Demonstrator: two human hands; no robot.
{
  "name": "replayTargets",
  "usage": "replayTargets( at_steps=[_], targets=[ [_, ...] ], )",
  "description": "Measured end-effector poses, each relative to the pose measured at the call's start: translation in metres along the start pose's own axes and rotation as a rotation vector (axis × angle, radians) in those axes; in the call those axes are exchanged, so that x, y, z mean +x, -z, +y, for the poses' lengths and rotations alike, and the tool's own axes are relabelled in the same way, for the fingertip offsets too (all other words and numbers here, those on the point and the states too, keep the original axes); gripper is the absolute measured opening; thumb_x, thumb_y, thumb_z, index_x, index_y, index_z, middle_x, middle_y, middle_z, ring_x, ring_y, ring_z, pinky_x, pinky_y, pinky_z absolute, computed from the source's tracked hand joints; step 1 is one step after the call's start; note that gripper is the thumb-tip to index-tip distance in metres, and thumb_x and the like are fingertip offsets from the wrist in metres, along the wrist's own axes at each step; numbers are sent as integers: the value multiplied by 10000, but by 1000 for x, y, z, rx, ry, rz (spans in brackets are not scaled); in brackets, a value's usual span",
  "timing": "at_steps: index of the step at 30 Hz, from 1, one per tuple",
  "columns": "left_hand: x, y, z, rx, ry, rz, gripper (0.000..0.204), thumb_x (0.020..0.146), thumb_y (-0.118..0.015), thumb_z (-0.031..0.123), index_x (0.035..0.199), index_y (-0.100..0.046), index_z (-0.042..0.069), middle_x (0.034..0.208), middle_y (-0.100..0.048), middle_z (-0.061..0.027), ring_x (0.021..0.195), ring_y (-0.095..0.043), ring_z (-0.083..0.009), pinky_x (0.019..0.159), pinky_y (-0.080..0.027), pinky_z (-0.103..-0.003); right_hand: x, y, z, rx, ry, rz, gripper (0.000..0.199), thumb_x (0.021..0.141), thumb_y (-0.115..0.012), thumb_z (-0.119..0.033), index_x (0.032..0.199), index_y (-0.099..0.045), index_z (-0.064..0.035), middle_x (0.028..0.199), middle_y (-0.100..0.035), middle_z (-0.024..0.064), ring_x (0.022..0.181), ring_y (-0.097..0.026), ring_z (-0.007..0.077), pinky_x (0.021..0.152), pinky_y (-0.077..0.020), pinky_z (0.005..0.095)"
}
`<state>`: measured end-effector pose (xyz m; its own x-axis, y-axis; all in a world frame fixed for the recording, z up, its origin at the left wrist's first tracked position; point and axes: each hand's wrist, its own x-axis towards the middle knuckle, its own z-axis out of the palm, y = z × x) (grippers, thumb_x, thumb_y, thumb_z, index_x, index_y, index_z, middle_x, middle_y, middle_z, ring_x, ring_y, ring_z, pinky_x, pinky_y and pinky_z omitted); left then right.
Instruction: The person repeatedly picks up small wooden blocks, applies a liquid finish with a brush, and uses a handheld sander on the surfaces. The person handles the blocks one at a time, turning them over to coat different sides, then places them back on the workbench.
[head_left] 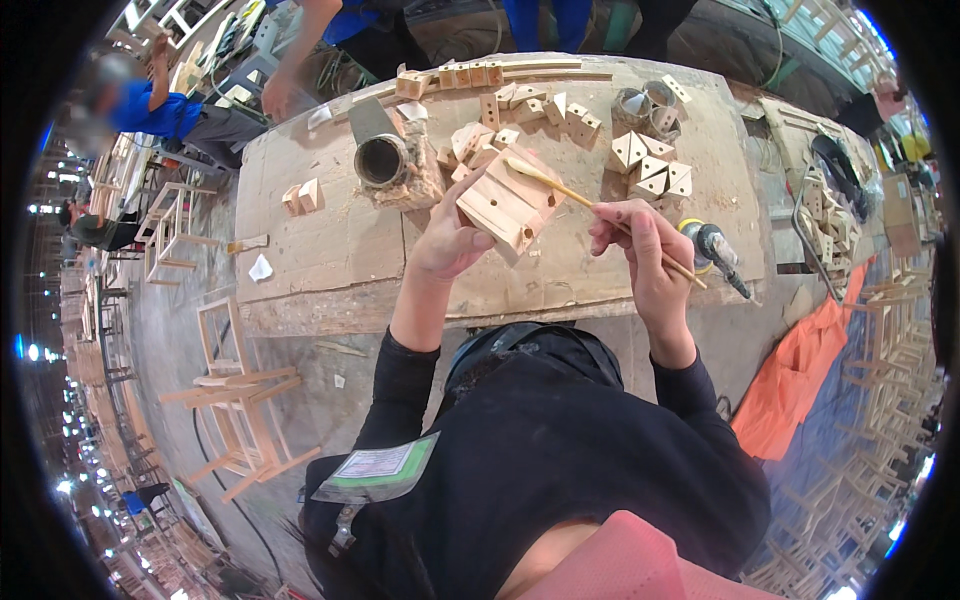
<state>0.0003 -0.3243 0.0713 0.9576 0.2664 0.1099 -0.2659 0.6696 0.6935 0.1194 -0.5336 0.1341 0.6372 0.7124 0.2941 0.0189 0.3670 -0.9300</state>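
Note:
My left hand (pixel 452 240) is wrapped round a pair of light wooden blocks (pixel 502 212) with drilled holes, lifted above the worktable (pixel 330 255). Between the fingers of my right hand (pixel 645 250) is a thin wooden stick (pixel 575 195), slanting down to the right. Its pale far tip touches or overlaps the top of the blocks; I cannot tell which. Behind the blocks, several loose drilled wooden pieces (pixel 470 140) lie in a heap. A dark-mouthed round can (pixel 382 160), caked at its base, stands left of them. Right of my right hand lies a tool with a yellow ring (pixel 712 245).
Triangular drilled blocks (pixel 650 165) sit at the right beside two small cans (pixel 648 105). A brush (pixel 247 243) lies at the left edge. Wooden chair frames (pixel 245 400) stand on the left floor, orange sheeting (pixel 800 370) on the right. Other people (pixel 160 110) are across the table.

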Motion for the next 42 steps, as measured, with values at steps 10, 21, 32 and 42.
replayTargets(
  at_steps=[10, 21, 32, 42],
  targets=[
    [3, -15, 9, 53, -18, -61, 1061, 626, -888, 255, 1426, -262, -52, 1384, -443, -131, 1266, -471, -220, 1047, -402, -349, -3, 1, -15, -128, 80, -22, 204, 902, -552, 37, 1091, -617, 76, 1002, -609, 132, 853, -614, 165, 765, -511, 281],
    [5, 8, -9, 16, -50, 56, 1013, 722, -596, 687, 1395, -330, -22, 1309, -482, -218, 1152, -512, -374, 983, -421, -473, 4, 27, -19, -20, 23, 75, 95, 838, -633, 84, 931, -627, 64, 962, -657, 162, 812, -651, 167, 727, -551, 271],
    [22, -9, -15, -557, -8, -368, 888, 709, -627, 479, 1397, -338, -3, 1315, -470, -264, 1195, -479, -465, 1025, -405, -505, 28, 24, -5, 77, 20, 146, 121, 900, -639, -81, 912, -589, 28, 908, -684, 177, 777, -684, 199, 663, -575, 295],
    [17, -8, -17, -586, -34, -289, 886, 694, -648, 439, 1405, -338, 12, 1330, -462, -272, 1213, -480, -453, 1049, -403, -504, 8, 22, 1, 80, 94, 71, 105, 909, -612, -53, 906, -548, 30, 916, -669, 185, 794, -685, 228, 683, -581, 324]
  ],
)
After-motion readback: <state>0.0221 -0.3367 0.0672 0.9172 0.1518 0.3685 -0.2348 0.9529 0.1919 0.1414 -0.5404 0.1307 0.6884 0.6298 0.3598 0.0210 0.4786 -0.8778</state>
